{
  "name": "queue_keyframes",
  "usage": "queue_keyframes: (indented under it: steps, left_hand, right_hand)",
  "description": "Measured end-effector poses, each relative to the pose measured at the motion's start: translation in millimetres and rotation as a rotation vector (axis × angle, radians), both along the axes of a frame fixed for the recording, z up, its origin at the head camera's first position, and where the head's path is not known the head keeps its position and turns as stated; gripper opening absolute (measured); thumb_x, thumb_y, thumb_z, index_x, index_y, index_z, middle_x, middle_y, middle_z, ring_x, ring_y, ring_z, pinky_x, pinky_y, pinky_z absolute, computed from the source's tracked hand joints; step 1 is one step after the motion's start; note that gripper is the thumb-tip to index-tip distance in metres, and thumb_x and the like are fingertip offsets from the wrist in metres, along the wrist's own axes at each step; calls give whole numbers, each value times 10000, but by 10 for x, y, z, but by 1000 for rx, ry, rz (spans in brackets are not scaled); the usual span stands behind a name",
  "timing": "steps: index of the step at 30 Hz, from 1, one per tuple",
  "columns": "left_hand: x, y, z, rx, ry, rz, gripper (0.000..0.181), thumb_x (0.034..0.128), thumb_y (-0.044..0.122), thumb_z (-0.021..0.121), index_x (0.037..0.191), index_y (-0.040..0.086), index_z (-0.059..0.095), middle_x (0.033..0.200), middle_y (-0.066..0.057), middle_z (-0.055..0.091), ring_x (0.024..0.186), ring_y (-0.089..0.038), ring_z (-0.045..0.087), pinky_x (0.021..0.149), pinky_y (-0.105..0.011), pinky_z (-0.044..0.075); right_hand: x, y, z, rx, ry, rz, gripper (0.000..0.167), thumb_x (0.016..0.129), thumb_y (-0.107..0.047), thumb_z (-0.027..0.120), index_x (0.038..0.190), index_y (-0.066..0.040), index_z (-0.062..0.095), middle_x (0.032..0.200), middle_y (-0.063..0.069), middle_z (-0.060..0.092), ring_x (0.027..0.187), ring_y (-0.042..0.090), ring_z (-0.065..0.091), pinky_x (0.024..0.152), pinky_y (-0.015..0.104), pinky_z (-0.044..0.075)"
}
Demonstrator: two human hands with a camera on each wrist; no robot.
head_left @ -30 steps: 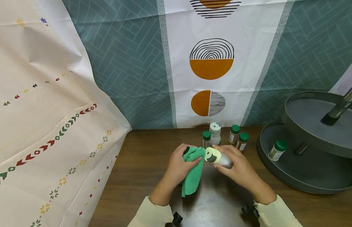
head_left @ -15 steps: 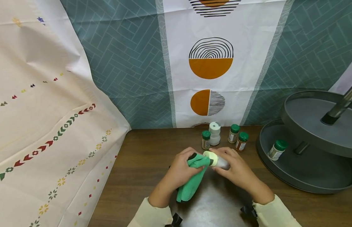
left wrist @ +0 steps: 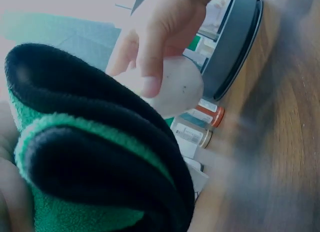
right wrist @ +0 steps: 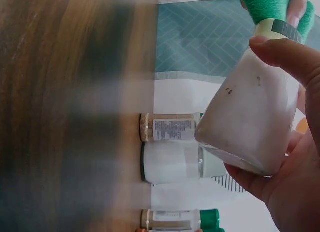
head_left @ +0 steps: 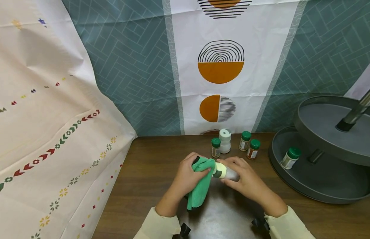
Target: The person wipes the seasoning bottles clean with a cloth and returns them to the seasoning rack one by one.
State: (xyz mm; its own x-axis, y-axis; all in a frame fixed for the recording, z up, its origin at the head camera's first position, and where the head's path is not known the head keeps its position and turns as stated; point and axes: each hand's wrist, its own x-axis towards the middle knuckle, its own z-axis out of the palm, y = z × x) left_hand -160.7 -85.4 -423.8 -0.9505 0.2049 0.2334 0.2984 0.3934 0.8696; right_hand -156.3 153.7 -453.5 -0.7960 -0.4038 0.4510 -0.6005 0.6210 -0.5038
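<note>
My left hand [head_left: 187, 177] grips a folded green cloth [head_left: 200, 191] whose dark underside shows as thick folds in the left wrist view. A white shaker bottle [right wrist: 250, 112] with a pale cream and grey-green cap [head_left: 219, 170] is held in my right hand [head_left: 247, 177], thumb on one side and fingers on the other. The bottle lies tilted in the air with its cap towards the left hand. The cloth's upper end meets the cap and hides its top. Small dark specks mark the bottle's wall in the right wrist view.
Behind the hands stand a white bottle [head_left: 225, 142] and several green-capped spice jars, among them a red-brown one [head_left: 253, 149]. A grey two-tier tray [head_left: 310, 196] is at right, one spice jar [head_left: 290, 158] on its lower tier. Patterned fabric [head_left: 155, 83] hangs behind.
The cloth moves right over the cap, then back left, uncovering more of the cap's side. The bottle has turned and shifted slightly left in the right hand. Both hands keep their hold.
</note>
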Motion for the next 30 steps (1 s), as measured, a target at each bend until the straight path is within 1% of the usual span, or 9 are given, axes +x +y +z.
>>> queue_keyframes:
  steps: [2, 6, 11, 15, 18, 22, 26, 30]
  left_hand:
    - [-12, -2, -13, -9, 3, 5, 236, 855, 203, 819, 1068, 208, 716, 1035, 64, 656, 947, -109, 634, 829, -263, 528]
    - [-24, 4, -24, -58, -7, -9, 235, 855, 206, 816, 1064, 202, 709, 1037, 72, 650, 919, -98, 622, 808, -257, 520]
    - [-7, 30, -38, -121, -24, -55, 231, 855, 224, 818, 1055, 207, 703, 1041, 93, 642, 899, -67, 611, 802, -238, 520]
    - [27, 49, -30, -132, -39, -109, 233, 864, 227, 808, 1072, 210, 704, 1053, 91, 641, 903, -60, 613, 800, -231, 526]
    - [41, 56, -24, -118, -49, -124, 240, 867, 224, 804, 1085, 211, 705, 1065, 85, 644, 918, -63, 611, 813, -233, 523]
    - [44, 59, -12, -77, -54, -107, 261, 859, 228, 813, 1096, 210, 704, 1073, 86, 650, 940, -77, 609, 842, -251, 517]
    - [35, 54, -18, -42, -44, -82, 267, 856, 225, 818, 1098, 207, 706, 1074, 83, 655, 954, -94, 618, 854, -264, 519]
    - [12, 46, -42, -22, -27, -30, 256, 858, 214, 816, 1091, 199, 709, 1069, 63, 656, 973, -113, 630, 857, -275, 522]
  right_hand:
    - [-4, 9, 14, -1, 4, -9, 686, 785, -220, 882, 1410, -248, 598, 1228, -13, 623, 1073, 152, 555, 790, 329, 497]
    - [-18, 47, 36, -8, 13, -37, 710, 776, -220, 889, 1420, -253, 590, 1227, -15, 617, 1084, 143, 550, 802, 344, 495]
    - [-40, 93, 33, -12, 15, -55, 718, 779, -180, 883, 1428, -245, 583, 1230, 15, 610, 1093, 179, 550, 799, 362, 481]
    - [-57, 96, -1, -11, -3, -62, 698, 786, -161, 876, 1420, -225, 592, 1225, 17, 615, 1091, 195, 555, 788, 351, 481]
    - [-64, 75, -35, -3, -28, -53, 686, 801, -166, 867, 1424, -231, 588, 1220, 7, 619, 1069, 185, 562, 785, 334, 484]
    - [-58, 39, -67, 8, -47, -38, 668, 808, -179, 863, 1418, -227, 595, 1217, -2, 622, 1056, 171, 568, 796, 335, 489]
    - [-39, 22, -71, 13, -41, -31, 663, 794, -189, 875, 1402, -219, 611, 1222, -3, 626, 1068, 166, 571, 796, 336, 497]
    - [-19, 20, -59, 21, -57, -15, 654, 798, -209, 873, 1396, -253, 613, 1246, -16, 617, 1100, 157, 555, 813, 343, 503]
